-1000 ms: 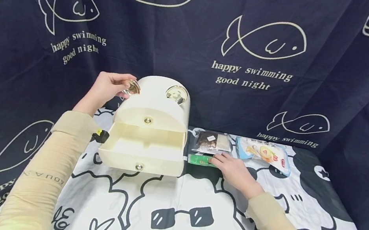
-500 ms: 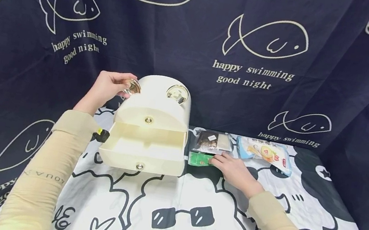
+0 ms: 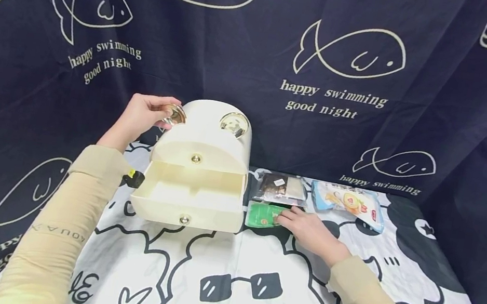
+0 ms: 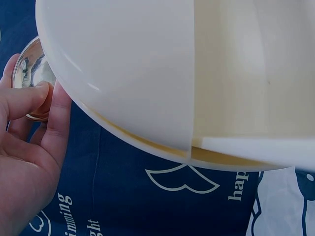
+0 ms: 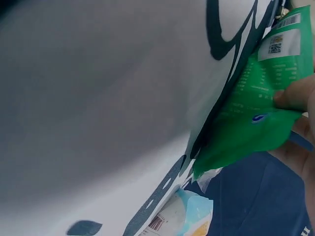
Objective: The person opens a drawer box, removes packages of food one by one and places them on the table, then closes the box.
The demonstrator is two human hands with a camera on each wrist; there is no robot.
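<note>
"Which step was in hand?"

"By my judgement, you were picking up the flat green plastic packet (image 3: 261, 215), just right of the cream lower drawer (image 3: 210, 219). Your right hand (image 3: 309, 231) pinched its right end, thumb on the printed face and fingers behind. Whether it was wholly off the black-and-white patterned cloth (image 3: 192, 275), I couldn't tell."

"And the left hand (image 3: 142, 113)?"

"You had its thumb and fingers closed on the shiny gold round disc (image 4: 34, 73) at the left side of the cream domed cabinet (image 3: 208, 115), probably steadying it."

"What did the next move call for?"

"Likely a firm pinch, then a lift leftward that cleared the drawer's side wall."

"What did the containers hold?"

"Of the 2 drawers, the lower was pulled out toward you; no item showed on its visible floor. The cream upper drawer (image 3: 218, 160) was closed, its contents hidden. Beyond the packet, the clear plastic pouch (image 3: 280, 188) held something dark and something pale; the blue-and-white printed bag (image 3: 349, 202), farther right, hid its contents."
</note>
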